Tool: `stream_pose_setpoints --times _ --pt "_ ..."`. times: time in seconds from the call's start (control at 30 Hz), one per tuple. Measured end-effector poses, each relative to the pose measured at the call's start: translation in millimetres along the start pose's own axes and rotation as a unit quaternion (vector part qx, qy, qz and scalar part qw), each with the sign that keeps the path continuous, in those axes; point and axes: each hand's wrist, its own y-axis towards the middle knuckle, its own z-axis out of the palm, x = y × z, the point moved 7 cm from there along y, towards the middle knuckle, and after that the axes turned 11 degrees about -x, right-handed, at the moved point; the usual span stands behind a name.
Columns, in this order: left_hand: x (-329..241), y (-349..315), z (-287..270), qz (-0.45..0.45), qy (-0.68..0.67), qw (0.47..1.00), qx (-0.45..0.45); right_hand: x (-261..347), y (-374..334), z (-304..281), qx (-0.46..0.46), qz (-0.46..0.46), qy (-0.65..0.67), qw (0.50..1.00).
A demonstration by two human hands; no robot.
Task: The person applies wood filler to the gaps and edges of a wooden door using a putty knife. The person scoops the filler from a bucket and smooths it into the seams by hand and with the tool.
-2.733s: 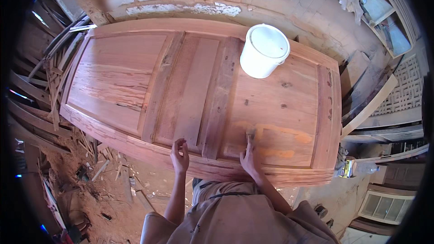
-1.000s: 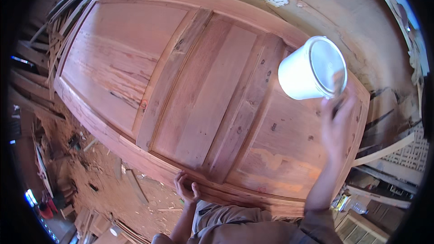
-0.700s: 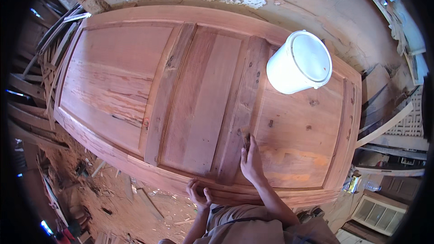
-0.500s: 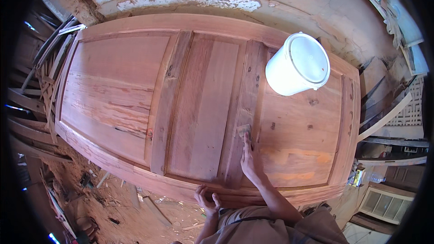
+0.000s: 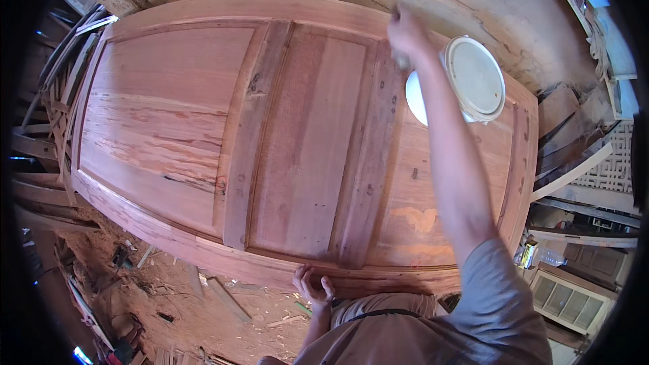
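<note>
A large reddish-brown wooden panelled door (image 5: 304, 128) lies flat in front of me. My right hand (image 5: 410, 35), blurred by motion, is closed at the door's far side, beside the white bucket. Below its fingers shows part of a small greyish pad (image 5: 403, 63), which looks like folded sandpaper. The white lidded bucket (image 5: 476, 78) stands on the right part of the door, partly behind my right forearm. At the door's near edge rests my left hand (image 5: 313, 285), its fingers bent and the thumb apart, holding nothing.
A rough wall (image 5: 460, 3) with peeling plaster runs close behind the door. Wood strips (image 5: 67, 115) are stacked at the left. Offcuts (image 5: 228, 299) and shavings litter the floor. At the right are a pale framed panel (image 5: 571, 301) and a clear bottle (image 5: 553, 257).
My right hand has moved away from me along the upright rail, from the door's near half to its far edge, with the pad. My left hand stays at the near edge.
</note>
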Motion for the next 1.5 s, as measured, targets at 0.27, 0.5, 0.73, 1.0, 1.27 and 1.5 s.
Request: stream_pose_setpoints --times 0.27,0.5,0.73,1.0,1.27,1.5 --pt "-1.4 2.0 0.3 0.002 0.016 1.000 0.024 -108.9 -357.9 1.4 0.066 -0.050 -0.140 0.987" --pt "-2.9 4.1 1.0 0.009 0.013 1.000 0.017 -104.6 -290.9 32.8 0.006 -0.016 -0.152 0.988" --pt "1.1 0.2 -2.2 -0.010 0.020 1.000 -0.008 74.4 -72.8 -63.1 -0.110 -0.118 -0.116 0.980" --pt "0.4 1.0 -2.9 -0.008 0.036 0.999 0.010 -55.6 -334.1 -30.4 0.149 0.349 0.444 0.812" --pt "-1.2 3.8 -1.4 -0.008 0.005 1.000 -0.004 -59.8 -396.7 -16.7 0.234 0.444 0.740 0.448" --pt "-38.2 46.7 -7.8 -0.082 -0.121 0.988 -0.048 -2.3 -385.5 -15.5 0.339 0.367 0.747 0.439"
